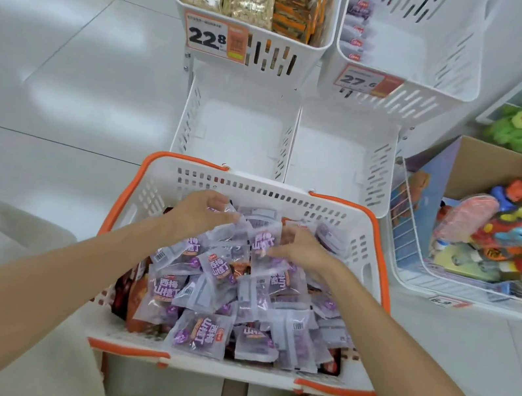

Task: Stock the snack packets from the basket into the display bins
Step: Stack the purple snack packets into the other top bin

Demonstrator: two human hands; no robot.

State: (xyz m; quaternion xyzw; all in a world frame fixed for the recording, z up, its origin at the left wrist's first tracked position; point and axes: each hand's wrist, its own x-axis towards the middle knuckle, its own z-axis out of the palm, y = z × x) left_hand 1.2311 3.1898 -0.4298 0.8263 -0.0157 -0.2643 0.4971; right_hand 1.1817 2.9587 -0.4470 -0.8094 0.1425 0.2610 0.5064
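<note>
White plastic with orange handles, the basket (254, 188) sits nearest the camera and is heaped almost to the rim with purple packets (195, 335). A few brown and orange packs (135, 301) show under them at the near left.

Both hands are down in the far part of the heap. The left hand (196, 213) has its fingers curled over the top of one or two packets and appears to pinch them. The right hand (304, 251), just beside it, has its fingers bent into the pile around more of the same packets. Neither hand has lifted clear of the basket.

Judging by the load left, the stocking has barely begun. The far right bin (446, 73), tagged 27.6 (362, 81), holds only a thin row of matching packets (357, 27) along its left wall, and the rest of its floor is bare. The far left bin (276, 58), tagged 22.8 (210, 38), is already packed with seed bags and orange sachets. The two lower bins just beyond the basket, left (239, 132) and right (336, 151), have nothing in them.

What is left seems to be nearly everything: repeated handfuls carried up and over to the far right bin, then the brown packs sorted out. A wire basket of toys (403, 228) stands at the right, apart from the task.
</note>
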